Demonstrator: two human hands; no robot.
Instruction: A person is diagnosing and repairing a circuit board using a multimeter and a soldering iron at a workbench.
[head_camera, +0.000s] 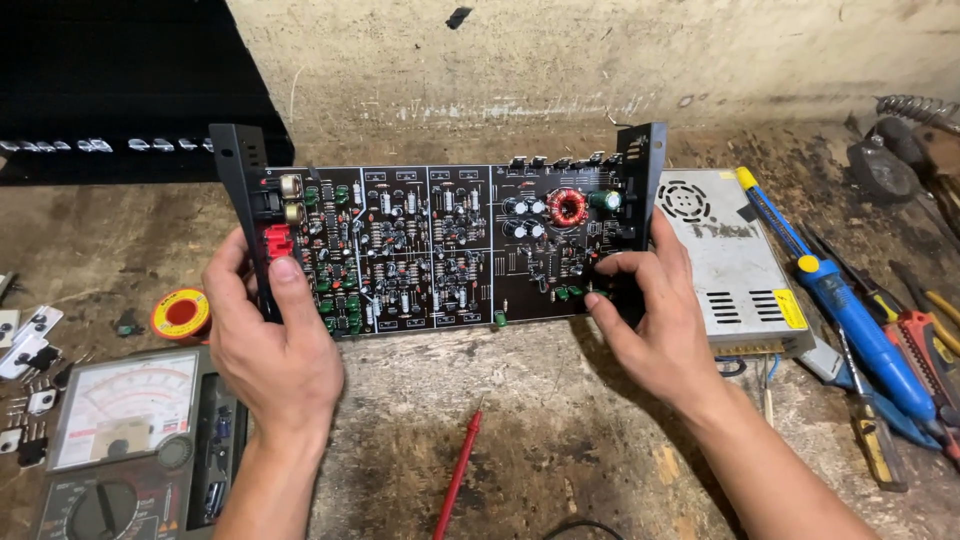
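Holding a black circuit board (440, 250) tilted up above a worn tabletop (540, 420), a person grips it at both ends. The left hand (275, 340) pinches the left bracket, thumb over a red connector; the right hand (655, 320) closes its fingers on the right bracket. A red probe (458, 475) lies below, a meter (130, 440) at left, a metal power box (730, 260) and a blue tool (850, 310) at right.

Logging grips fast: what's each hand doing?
Left hand: closed on the circuit board's left bracket.
Right hand: closed on its right edge.
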